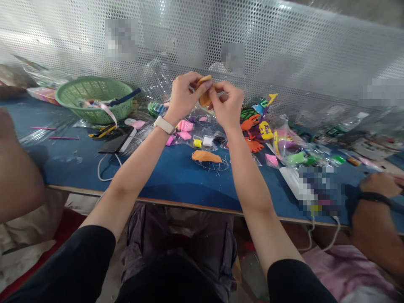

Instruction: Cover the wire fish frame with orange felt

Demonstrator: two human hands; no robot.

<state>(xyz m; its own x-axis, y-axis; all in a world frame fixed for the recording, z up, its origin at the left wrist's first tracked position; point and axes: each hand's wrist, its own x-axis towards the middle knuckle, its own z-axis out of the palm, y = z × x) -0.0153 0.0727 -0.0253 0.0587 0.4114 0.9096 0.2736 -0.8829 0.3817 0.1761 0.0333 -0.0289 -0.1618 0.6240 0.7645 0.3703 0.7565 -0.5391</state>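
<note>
Raised above the back of the table, my left hand (pixel 187 93) and my right hand (pixel 227 103) pinch a flattened piece of orange clay (pixel 205 99) between thumbs and fingers. A pale watch band circles my left wrist. Below them on the blue table (pixel 176 181) lies a wire mesh frame (pixel 217 165), its upper side partly covered by another orange clay strip (pixel 206 157). Small packets of pink clay (pixel 184 126), yellow clay (pixel 198 143) and white clay (pixel 207 142) sit just behind that frame.
A green basket (pixel 94 90) stands at the back left, a phone (pixel 117 141) with a cable before it. Colourful clay figures (pixel 252 122) and plastic bags stand right. A perforated metal panel (pixel 189 38) rises behind. Other people's arms (pixel 375 210) rest at both sides.
</note>
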